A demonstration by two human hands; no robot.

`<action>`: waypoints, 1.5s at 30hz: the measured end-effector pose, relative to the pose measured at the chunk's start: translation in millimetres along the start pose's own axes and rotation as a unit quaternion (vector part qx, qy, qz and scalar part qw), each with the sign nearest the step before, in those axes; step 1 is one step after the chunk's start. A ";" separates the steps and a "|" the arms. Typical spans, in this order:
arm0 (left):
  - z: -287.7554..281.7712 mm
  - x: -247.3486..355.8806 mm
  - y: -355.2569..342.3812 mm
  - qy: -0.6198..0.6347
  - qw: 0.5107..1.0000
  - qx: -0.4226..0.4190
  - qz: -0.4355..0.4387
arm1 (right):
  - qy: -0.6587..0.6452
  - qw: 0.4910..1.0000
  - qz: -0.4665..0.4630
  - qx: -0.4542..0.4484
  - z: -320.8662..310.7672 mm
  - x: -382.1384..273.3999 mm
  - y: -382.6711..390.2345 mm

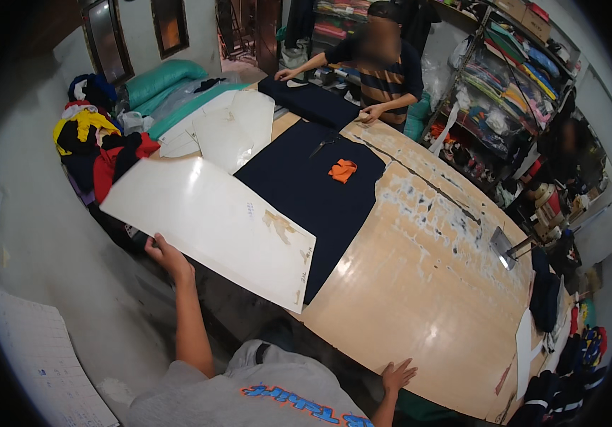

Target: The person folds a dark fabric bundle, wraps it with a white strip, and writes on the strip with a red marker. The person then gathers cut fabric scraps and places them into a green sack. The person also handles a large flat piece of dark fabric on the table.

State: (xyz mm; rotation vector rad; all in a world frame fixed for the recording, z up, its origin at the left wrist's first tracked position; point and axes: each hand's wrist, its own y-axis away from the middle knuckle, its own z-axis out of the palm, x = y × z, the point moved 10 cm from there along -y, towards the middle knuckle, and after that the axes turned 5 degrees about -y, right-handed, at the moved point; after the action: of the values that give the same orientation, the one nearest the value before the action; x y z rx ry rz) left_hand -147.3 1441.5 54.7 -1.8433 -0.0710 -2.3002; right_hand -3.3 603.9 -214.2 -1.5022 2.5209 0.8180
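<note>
My left hand is closed on the near edge of a large white card pattern piece, fingertips partly hidden by the card. This piece slants across the table's left side and covers part of a dark navy fabric spread flat. Toward the near edge of the wooden table, my right hand rests palm down with its fingers spread, holding nothing. A crumpled orange cloth and dark scissors lie on the navy fabric.
Across the table a person has both hands at a folded navy fabric stack. More white pattern cards lie at the far left, beside heaped clothes. A metal stand is at the right; shelves hold folded fabrics.
</note>
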 end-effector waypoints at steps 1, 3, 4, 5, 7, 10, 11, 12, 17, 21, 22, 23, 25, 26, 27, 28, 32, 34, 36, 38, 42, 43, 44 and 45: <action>5.5 2.8 -8.0 0.005 1.000 -0.001 0.004 | -0.004 1.000 -0.019 0.011 -8.1 -4.4 -7.1; 27.0 7.3 -33.2 0.025 0.999 -0.020 0.026 | 0.007 0.999 -0.041 0.009 -17.0 -0.4 -10.8; 44.6 5.8 -51.7 0.039 0.998 -0.033 0.038 | 0.009 0.999 -0.049 0.010 -18.1 5.1 -13.9; 61.9 4.1 -82.9 -0.001 0.996 -0.039 0.076 | 0.013 0.999 -0.041 0.023 -20.7 7.4 -16.3; 114.4 -4.8 -156.5 -0.061 0.985 -0.074 0.142 | 0.018 0.998 -0.016 0.057 -30.9 6.9 -19.7; 214.9 -11.7 -315.3 -0.143 0.951 -0.156 0.227 | -0.095 0.994 0.026 0.037 -25.2 -30.0 -17.5; 250.8 -6.8 -375.0 -0.163 0.942 -0.174 0.235 | -0.160 0.984 -0.017 0.071 -14.9 -62.4 -12.3; 285.0 4.7 -429.3 -0.186 0.931 -0.193 0.247 | -0.224 0.967 -0.057 0.103 0.4 -98.8 -4.3; 362.2 -52.9 -488.1 -0.301 0.849 -0.225 0.371 | -0.301 0.946 -0.046 0.109 70.8 -273.9 65.7; 371.8 -162.0 -276.8 -0.224 0.775 -0.575 0.141 | -0.347 0.933 0.023 0.094 119.0 -325.1 87.7; 344.2 -192.3 -245.5 -0.199 0.726 -0.641 0.152 | -0.380 0.923 0.060 0.011 138.2 -362.9 90.4; 326.1 -223.1 -186.8 -0.284 0.692 -0.660 0.071 | -0.379 0.923 0.056 0.034 137.5 -363.8 91.1; 302.2 -229.1 -122.9 -0.301 0.644 -0.689 0.138 | -0.372 0.926 0.056 0.043 142.8 -368.9 84.0; 297.5 -234.2 -109.3 -0.317 0.635 -0.682 0.176 | -0.363 0.929 0.065 0.033 142.8 -371.5 80.3; 291.0 -250.2 -106.2 -0.332 0.647 -0.667 0.164 | -0.351 0.934 0.069 0.017 142.9 -377.7 77.4; 286.1 -268.9 -104.2 -0.347 0.659 -0.650 0.152 | -0.349 0.935 0.067 0.011 142.4 -385.0 77.8; 287.1 -284.3 -101.7 -0.387 0.654 -0.645 0.074 | -0.329 0.941 0.082 -0.002 133.3 -407.1 81.6; 285.3 -286.7 -106.5 -0.382 0.652 -0.653 0.044 | -0.318 0.942 0.101 -0.020 129.2 -412.8 86.9; 282.3 -286.3 -107.6 -0.373 0.642 -0.670 0.016 | -0.311 0.941 0.124 -0.051 127.6 -412.7 88.0; 277.3 -292.4 -117.7 -0.388 0.655 -0.647 0.033 | -0.309 0.940 0.129 -0.071 129.3 -412.3 82.9; 255.2 -317.4 -141.1 -0.483 0.622 -0.615 -0.019 | -0.387 0.909 0.071 -0.137 145.2 -419.1 75.5; 253.5 -306.7 -135.9 -0.493 0.616 -0.613 -0.042 | -0.379 0.917 0.058 -0.111 142.7 -412.4 73.6; 254.2 -298.8 -128.5 -0.503 0.610 -0.609 -0.065 | -0.339 0.934 0.056 -0.095 139.2 -403.6 68.3; 250.4 -297.8 -138.0 -0.499 0.614 -0.607 -0.074 | -0.301 0.948 0.048 -0.090 141.9 -405.2 63.5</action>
State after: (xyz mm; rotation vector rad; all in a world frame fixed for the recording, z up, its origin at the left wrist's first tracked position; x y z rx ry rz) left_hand 130.3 1651.8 -166.8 -3.5308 1.5502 -0.8022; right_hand 123.8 1016.6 -170.9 -0.9622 2.1090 1.3136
